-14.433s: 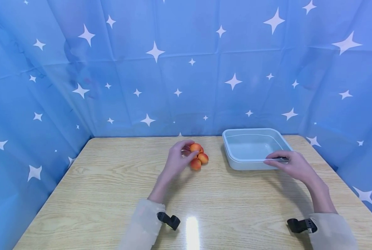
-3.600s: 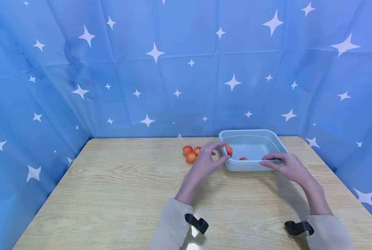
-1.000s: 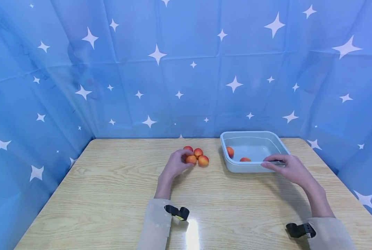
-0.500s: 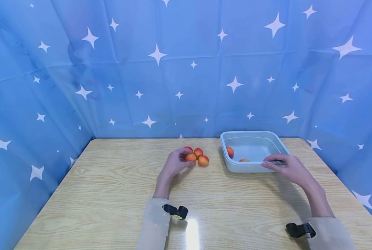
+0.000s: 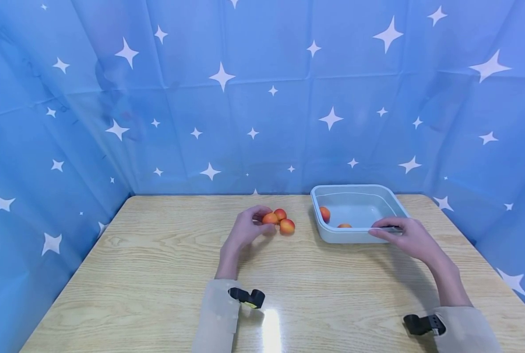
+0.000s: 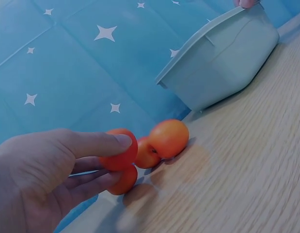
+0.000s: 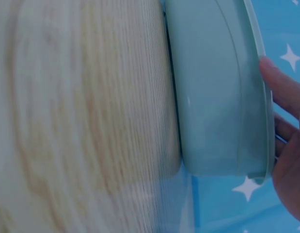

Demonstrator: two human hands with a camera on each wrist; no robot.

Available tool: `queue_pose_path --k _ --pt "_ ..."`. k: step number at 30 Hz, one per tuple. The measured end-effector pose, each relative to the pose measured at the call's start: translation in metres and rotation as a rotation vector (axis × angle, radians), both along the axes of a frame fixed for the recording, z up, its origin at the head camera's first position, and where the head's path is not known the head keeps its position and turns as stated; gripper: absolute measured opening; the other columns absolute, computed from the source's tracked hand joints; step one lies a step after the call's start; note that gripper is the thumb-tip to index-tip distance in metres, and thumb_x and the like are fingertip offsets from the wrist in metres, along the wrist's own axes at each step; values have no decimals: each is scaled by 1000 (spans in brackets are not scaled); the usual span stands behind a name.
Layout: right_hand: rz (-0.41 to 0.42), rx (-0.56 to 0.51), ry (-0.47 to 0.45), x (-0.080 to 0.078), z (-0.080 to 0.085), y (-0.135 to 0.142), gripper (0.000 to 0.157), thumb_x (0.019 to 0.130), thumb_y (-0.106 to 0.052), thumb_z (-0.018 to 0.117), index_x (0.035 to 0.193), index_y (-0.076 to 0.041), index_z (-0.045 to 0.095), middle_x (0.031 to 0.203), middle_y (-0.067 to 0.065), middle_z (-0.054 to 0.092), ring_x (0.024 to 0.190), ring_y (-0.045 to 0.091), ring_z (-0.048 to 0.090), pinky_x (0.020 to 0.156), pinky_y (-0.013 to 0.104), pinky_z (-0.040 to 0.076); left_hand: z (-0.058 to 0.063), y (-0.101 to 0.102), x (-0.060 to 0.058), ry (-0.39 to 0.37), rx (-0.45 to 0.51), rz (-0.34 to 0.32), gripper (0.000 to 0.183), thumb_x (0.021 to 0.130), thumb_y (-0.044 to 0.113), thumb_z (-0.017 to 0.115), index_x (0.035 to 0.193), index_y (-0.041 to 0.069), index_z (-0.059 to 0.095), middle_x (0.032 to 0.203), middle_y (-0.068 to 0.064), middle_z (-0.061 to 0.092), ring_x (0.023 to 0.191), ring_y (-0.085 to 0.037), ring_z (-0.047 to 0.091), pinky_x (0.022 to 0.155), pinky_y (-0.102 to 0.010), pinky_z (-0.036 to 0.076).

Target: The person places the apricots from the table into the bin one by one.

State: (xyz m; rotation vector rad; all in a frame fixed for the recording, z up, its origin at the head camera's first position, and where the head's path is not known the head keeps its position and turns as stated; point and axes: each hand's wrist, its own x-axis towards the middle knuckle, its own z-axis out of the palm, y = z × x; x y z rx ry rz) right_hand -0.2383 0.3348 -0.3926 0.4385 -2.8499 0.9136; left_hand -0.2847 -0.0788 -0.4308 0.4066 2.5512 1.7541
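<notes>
- Blue cloth backdrop (image 5: pixel 245 103) with white stars, along the far side.
- Pale wood-grain desk (image 5: pixel 156 274).
- Light-blue rectangular plastic tub (image 5: pixel 351 236), upright at the desk's far right.
- Left hand (image 5: pixel 246 227), left of the tub: partly closed, thumb and fingers around one round orange-red fruit (image 5: pixel 270 219).
- Right hand (image 5: pixel 409 238): nearly closed, pinching the tub's near rim toward its right end.
- Three loose orange-red fruits (image 6: pixel 170 139), close beside the held one; two more fruits (image 5: pixel 325 214) inside the tub.

2 fruits (image 5: pixel 325 214) added to tub (image 5: pixel 346 237) since approx 14s ago.
</notes>
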Motion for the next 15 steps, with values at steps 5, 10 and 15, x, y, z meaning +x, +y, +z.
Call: queue_pose_path --k 5,10,15 --pt "0 2 1 -1 0 0 27 94 -35 73 111 -14 77 109 7 73 97 11 61 77 30 51 4 1 2 -2 9 0 39 87 9 78 124 12 68 116 -1 67 103 -21 60 92 -37 52" --pt "0 2 3 -1 0 0 28 94 -35 73 111 -14 77 109 7 73 97 10 61 77 29 51 9 5 3 3 23 7 39 88 11 78 126 13 67 118 1 67 102 -21 61 92 -36 52" --pt "-1 1 6 0 0 0 28 94 -35 73 111 -13 77 108 6 73 96 10 61 76 29 51 15 11 4 20 19 18 41 89 13 79 128 13 67 120 1 66 103 -20 61 93 -34 52"
